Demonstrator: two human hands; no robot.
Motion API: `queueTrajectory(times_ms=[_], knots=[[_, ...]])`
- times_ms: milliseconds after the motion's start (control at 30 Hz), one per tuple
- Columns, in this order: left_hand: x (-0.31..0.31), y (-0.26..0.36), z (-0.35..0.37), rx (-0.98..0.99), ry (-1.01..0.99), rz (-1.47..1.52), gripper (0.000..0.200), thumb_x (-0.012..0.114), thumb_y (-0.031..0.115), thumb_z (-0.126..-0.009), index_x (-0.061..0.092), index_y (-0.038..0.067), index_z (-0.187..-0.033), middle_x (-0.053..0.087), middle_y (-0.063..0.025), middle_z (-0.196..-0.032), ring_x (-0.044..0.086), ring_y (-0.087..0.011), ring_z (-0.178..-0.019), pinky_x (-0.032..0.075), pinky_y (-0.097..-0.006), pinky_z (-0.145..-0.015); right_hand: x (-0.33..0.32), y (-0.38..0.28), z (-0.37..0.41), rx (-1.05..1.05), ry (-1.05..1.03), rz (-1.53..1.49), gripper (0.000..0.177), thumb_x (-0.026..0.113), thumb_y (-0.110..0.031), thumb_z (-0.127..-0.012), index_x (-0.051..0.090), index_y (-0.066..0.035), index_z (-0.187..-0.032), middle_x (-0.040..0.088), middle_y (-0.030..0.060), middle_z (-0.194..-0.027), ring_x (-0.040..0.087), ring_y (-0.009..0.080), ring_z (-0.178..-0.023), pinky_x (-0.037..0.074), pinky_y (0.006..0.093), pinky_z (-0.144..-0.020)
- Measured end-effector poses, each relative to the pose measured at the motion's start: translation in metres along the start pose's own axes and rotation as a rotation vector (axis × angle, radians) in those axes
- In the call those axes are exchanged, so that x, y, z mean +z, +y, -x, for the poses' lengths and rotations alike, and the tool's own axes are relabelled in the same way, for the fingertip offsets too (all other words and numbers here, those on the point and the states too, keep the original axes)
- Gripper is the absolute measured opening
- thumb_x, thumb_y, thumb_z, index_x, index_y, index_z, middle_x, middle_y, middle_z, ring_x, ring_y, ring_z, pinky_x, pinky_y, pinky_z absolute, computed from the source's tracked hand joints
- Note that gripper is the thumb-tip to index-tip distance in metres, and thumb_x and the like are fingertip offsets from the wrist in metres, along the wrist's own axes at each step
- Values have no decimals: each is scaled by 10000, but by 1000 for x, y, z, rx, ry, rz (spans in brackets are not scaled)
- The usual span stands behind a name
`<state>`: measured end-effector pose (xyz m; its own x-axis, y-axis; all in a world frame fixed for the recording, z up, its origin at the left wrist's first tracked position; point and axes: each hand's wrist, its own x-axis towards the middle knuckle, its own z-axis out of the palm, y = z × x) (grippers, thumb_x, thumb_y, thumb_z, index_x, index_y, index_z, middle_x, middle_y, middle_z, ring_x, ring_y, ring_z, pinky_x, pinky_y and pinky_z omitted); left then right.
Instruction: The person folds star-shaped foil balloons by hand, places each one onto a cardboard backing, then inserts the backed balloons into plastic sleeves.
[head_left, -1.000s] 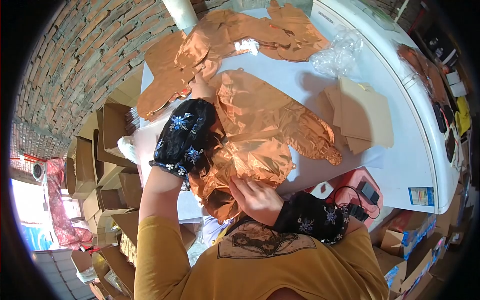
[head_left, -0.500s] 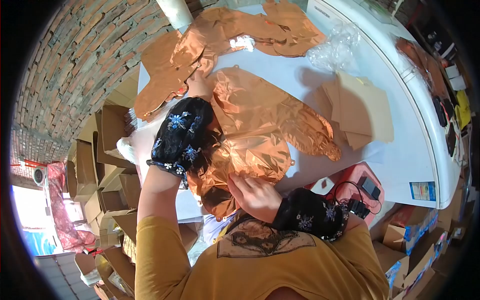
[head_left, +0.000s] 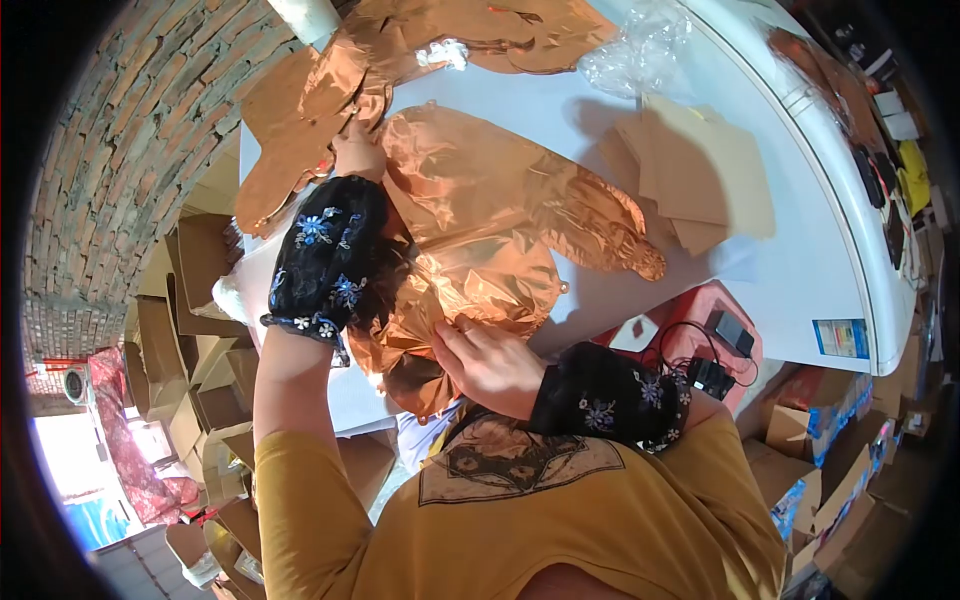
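Observation:
A flat, crinkled copper-coloured foil balloon (head_left: 470, 180) lies across the table before me, its narrow arm pointing right. My right hand (head_left: 490, 368) rests on its near part, fingers stretched out and together, palm down. At the upper left, my left hand (head_left: 357, 155) reaches to a stack of similar flat foil balloons (head_left: 285, 150). Its fingers look closed on the edge of a balloon there, though the fingertips are partly hidden. Black embroidered sleeve covers are on both forearms. More copper foil balloons (head_left: 560, 35) lie along the far side.
Brown paper or card sheets (head_left: 705, 180) lie right of the balloon, with crumpled clear plastic (head_left: 637, 50) behind them. A red box (head_left: 700, 350) holding black adapters and cables is near my right elbow. Cardboard boxes (head_left: 160, 350) crowd the left, beside a brick wall (head_left: 130, 170).
The view has shifted, so the table contents appear further up and left. Both hands keep nearly the same places on the foil.

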<state>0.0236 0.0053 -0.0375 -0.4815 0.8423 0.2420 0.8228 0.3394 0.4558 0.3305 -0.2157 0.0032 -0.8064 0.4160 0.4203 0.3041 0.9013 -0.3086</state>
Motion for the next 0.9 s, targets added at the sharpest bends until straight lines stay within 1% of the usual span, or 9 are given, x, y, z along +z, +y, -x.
queueTrajectory(times_ms=[367, 467, 500, 600, 633, 733, 900], knots=[[-12, 13, 6, -38, -48, -24, 558, 626, 114, -783, 550, 161, -1334, 519, -307, -1273, 541, -441, -1184, 451, -442, -1031, 6, -3, -6, -25, -34, 33, 426, 642, -132, -808, 603, 79, -1177, 581, 179, -1227, 579, 321, -1125, 562, 371, -853], [-11, 14, 7, -5, -48, -19, 561, 629, 112, -781, 550, 168, -1333, 499, -312, -1283, 545, -457, -1172, 449, -451, -1034, 6, -4, -6, 0, -28, -17, 434, 637, -134, -819, 594, 86, -1190, 575, 189, -1230, 584, 317, -1117, 565, 368, -844], [-11, 13, 8, 30, -37, -24, 439, 659, 204, -858, 568, 142, -1283, 457, -301, -1314, 573, -463, -1141, 485, -478, -976, 6, -5, -7, 2, -33, -17, 433, 635, -134, -823, 592, 89, -1192, 577, 191, -1226, 589, 318, -1112, 566, 369, -842], [-12, 15, 8, 6, -54, -16, 442, 659, 204, -857, 567, 145, -1285, 457, -302, -1313, 570, -462, -1146, 484, -472, -981, 7, -6, -7, 9, -37, -29, 427, 629, -130, -834, 587, 96, -1195, 584, 195, -1214, 601, 322, -1094, 568, 376, -836], [-13, 16, 8, 1, -62, -32, 439, 654, 198, -861, 565, 143, -1287, 452, -293, -1323, 576, -456, -1141, 484, -469, -981, 7, -5, -7, 11, -30, -37, 421, 626, -127, -838, 587, 96, -1193, 586, 195, -1210, 605, 326, -1087, 569, 380, -835], [-18, 21, 11, -11, -79, 25, 564, 620, 93, -785, 539, 171, -1338, 493, -322, -1274, 542, -480, -1161, 452, -468, -1026, 8, -6, -10, 15, -12, -52, 405, 619, -116, -847, 587, 98, -1190, 594, 195, -1198, 613, 334, -1076, 569, 386, -835], [-21, 26, 14, -8, -63, 40, 547, 597, 87, -798, 541, 175, -1335, 497, -316, -1262, 553, -477, -1144, 454, -467, -1023, 6, -6, -11, 11, -8, -26, 387, 619, -106, -855, 588, 97, -1184, 601, 191, -1192, 613, 336, -1086, 569, 390, -834]])
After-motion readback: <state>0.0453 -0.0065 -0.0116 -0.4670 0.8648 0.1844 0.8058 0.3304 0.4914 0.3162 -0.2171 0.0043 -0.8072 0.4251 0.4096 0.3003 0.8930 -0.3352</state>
